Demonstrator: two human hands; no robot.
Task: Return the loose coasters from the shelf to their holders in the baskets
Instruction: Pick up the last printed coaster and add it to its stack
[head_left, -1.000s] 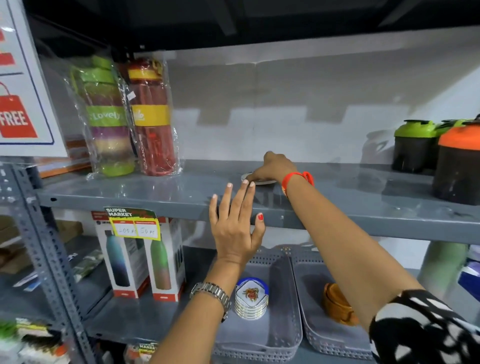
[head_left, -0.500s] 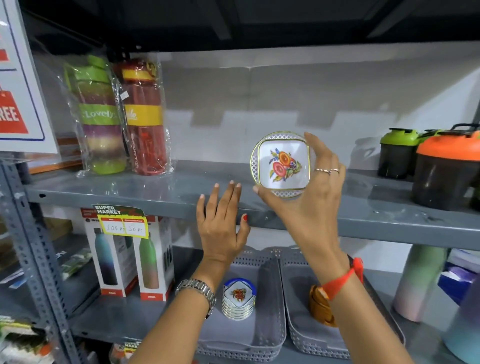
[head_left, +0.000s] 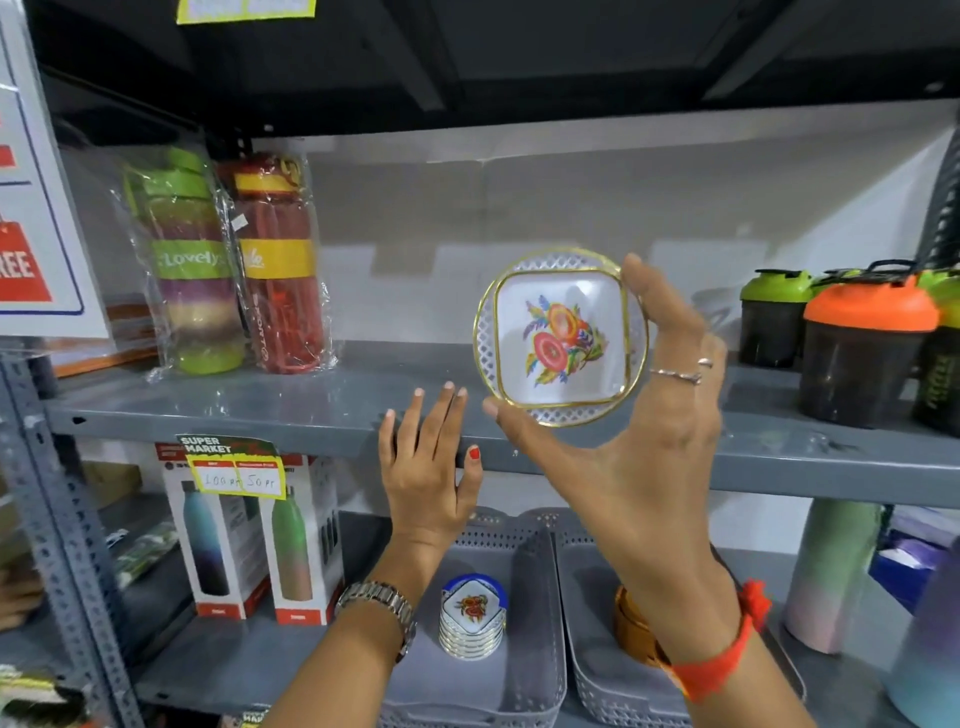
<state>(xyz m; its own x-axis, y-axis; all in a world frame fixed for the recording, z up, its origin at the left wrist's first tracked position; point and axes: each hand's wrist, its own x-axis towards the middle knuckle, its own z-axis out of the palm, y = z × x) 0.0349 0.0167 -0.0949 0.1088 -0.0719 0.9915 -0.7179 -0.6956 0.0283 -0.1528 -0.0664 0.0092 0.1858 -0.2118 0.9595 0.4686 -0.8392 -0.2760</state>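
Observation:
My right hand (head_left: 644, 441) holds a round white coaster (head_left: 561, 338) upright in front of the grey shelf (head_left: 291, 410); it has a gold rim and a flower print, pinched between thumb and fingers. With fingers spread and nothing in it, my left hand (head_left: 428, 467) rests against the shelf's front edge. Below, the left grey basket (head_left: 540, 686) contains a holder with a stack of matching coasters (head_left: 472, 618). The right grey basket (head_left: 587, 691) holds a brown holder (head_left: 631, 631), partly hidden by my right forearm.
Two wrapped bottles (head_left: 234, 265) stand on the shelf's left, shaker cups with green and orange lids (head_left: 862, 343) on its right. Boxed bottles (head_left: 249, 540) sit left of the baskets, tall pastel bottles (head_left: 831, 577) to their right. A sale sign (head_left: 31, 234) hangs at far left.
My right hand picked the coaster off the shelf and lifted it upright toward me. My left hand stayed at the shelf edge.

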